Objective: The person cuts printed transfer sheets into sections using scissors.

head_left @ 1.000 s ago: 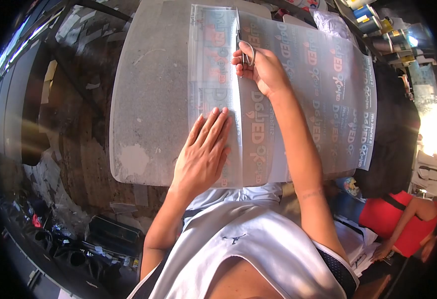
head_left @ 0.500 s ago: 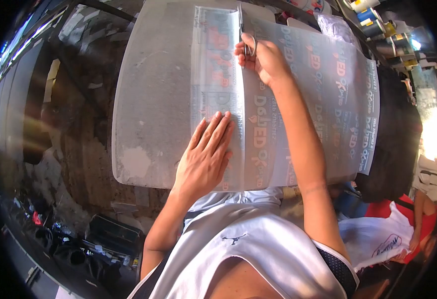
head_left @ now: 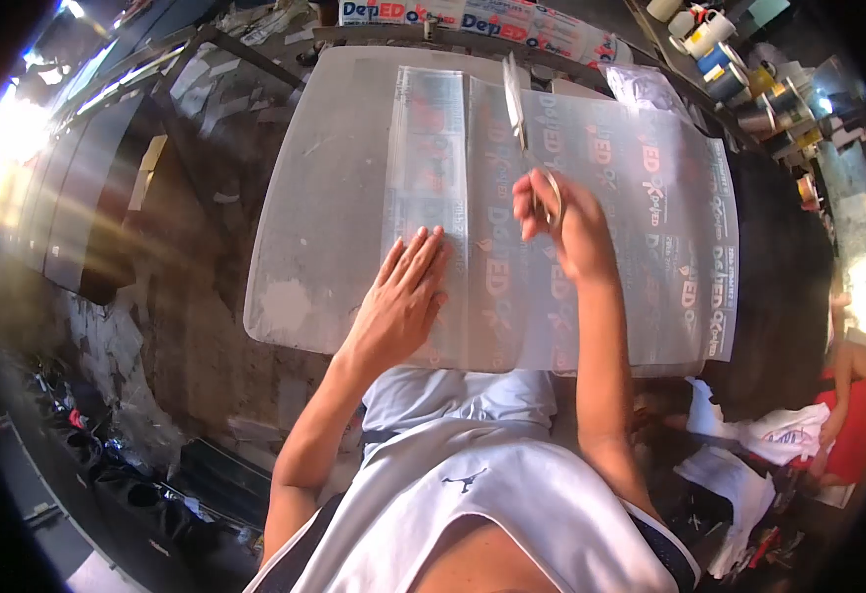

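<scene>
A translucent plastic sheet point(head_left: 641, 247) printed with repeated red and blue lettering lies over the right part of a grey board point(head_left: 324, 188). Toward its left side, a folded strip point(head_left: 431, 148) of the same plastic runs from the far edge toward me. My left hand point(head_left: 398, 301) rests flat on this strip, fingers stretched out and close together. In my right hand point(head_left: 566, 222) is a pair of scissors point(head_left: 517, 109), held by the handle loops above the sheet. Their blades point away from me and look nearly closed.
Spools of thread point(head_left: 715, 59) stand in rows at the far right. A crumpled clear plastic bag point(head_left: 646, 87) sits by the board's far edge. Beyond it lies more printed plastic point(head_left: 512, 25). Another person's arm point(head_left: 833, 405) and white cloth point(head_left: 789, 433) show at lower right.
My right hand has drawn the scissors back toward me and right, off the strip's edge. My left hand stays flat on the strip. The camera view has shifted.
</scene>
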Action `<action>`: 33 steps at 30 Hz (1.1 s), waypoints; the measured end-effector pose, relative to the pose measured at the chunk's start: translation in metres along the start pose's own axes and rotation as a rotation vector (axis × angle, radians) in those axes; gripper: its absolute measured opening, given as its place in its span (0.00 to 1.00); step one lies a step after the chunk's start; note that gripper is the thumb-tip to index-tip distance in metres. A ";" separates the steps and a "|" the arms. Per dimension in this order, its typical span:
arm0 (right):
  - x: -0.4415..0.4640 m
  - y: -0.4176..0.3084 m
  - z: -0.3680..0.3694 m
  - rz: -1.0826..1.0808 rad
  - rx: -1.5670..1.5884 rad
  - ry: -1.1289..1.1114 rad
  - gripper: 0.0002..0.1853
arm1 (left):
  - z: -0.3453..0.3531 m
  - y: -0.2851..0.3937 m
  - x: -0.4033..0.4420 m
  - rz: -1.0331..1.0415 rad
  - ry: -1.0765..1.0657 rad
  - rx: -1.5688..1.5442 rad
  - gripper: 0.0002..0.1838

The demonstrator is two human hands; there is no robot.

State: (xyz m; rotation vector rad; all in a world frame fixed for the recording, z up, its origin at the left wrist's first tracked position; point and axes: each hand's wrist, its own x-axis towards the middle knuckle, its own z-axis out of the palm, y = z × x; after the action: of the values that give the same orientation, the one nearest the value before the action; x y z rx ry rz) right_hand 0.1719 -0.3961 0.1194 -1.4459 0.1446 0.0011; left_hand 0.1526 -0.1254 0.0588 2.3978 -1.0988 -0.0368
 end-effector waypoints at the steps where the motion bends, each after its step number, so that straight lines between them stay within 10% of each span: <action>1: -0.019 0.005 0.000 0.006 0.010 -0.017 0.22 | 0.000 0.001 0.000 -0.003 0.013 0.000 0.32; 14: -0.155 0.033 -0.021 0.068 0.058 -0.093 0.19 | -0.008 0.007 0.011 -0.093 0.037 0.068 0.30; 20: -0.179 0.047 -0.017 0.058 0.075 -0.124 0.19 | 0.011 0.027 0.045 -0.088 0.352 -0.099 0.10; 33: -0.200 0.057 -0.016 0.031 0.039 -0.113 0.21 | 0.047 0.038 0.072 -0.550 0.351 0.054 0.20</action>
State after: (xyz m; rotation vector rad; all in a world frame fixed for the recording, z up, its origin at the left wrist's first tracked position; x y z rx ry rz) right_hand -0.0328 -0.3870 0.0816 -1.4006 0.0738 0.1042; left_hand 0.1634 -0.2180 0.0479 2.5529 -0.2724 0.2212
